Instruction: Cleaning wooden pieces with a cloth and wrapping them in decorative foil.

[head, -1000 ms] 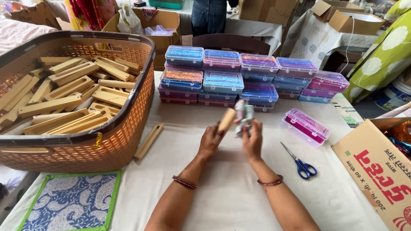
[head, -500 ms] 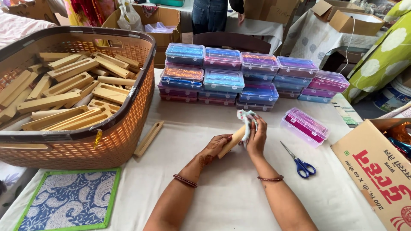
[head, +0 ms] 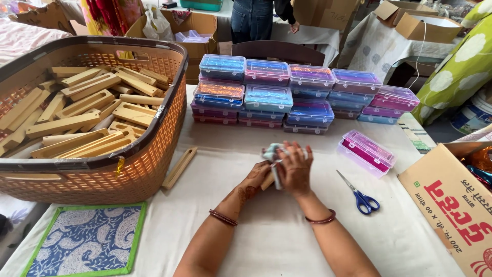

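Both hands meet over the white tablecloth (head: 287,231): the left hand (head: 254,178) grips a wooden piece (head: 267,180), while the right hand (head: 294,169) presses what seems a pale cloth (head: 271,152) around it.

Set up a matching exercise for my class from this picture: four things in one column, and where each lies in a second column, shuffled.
Things:
1. wooden block
2. scissors
3. lone pink box
4. patterned mat

Places:
A. near table edge, below the basket
B. between both hands, with a cloth
C. right of the right hand, blue handles nearest the camera
D. right of the stacked boxes, apart from them

Pairs: 1-B, 2-C, 3-D, 4-A
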